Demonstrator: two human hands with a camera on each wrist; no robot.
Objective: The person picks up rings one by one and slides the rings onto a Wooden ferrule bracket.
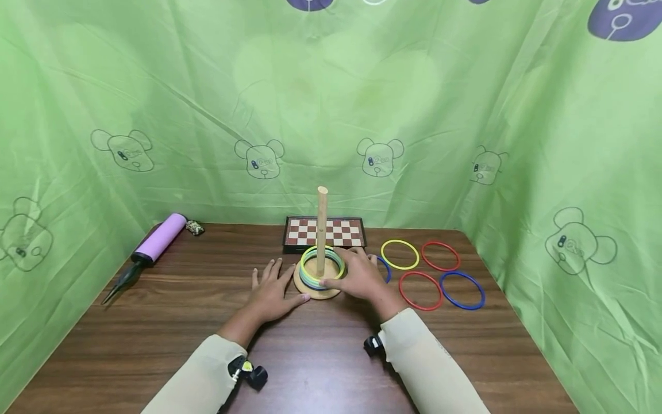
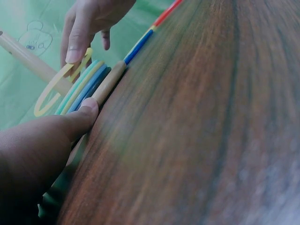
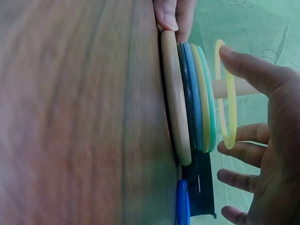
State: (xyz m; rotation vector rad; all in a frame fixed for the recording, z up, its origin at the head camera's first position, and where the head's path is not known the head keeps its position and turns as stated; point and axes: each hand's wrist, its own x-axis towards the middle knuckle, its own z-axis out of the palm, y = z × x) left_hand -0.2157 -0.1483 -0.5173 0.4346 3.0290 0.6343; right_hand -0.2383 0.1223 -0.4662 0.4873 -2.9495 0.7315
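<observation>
A wooden peg stands upright on a round wooden base. Stacked rings in dark, blue, yellow and teal lie around the peg's foot. Above them, a yellow ring encircles the peg, slightly apart from the stack. My right hand pinches this ring, thumb on one side and fingertips at the opposite side. My left hand lies at the left of the base with fingers spread, and its thumb touches the base's edge.
Right of the base lie loose rings: a yellow ring, two red rings and two blue rings, one partly behind my right hand. Behind the peg sits a checkered board. A purple hand pump and a small patterned packet lie far left.
</observation>
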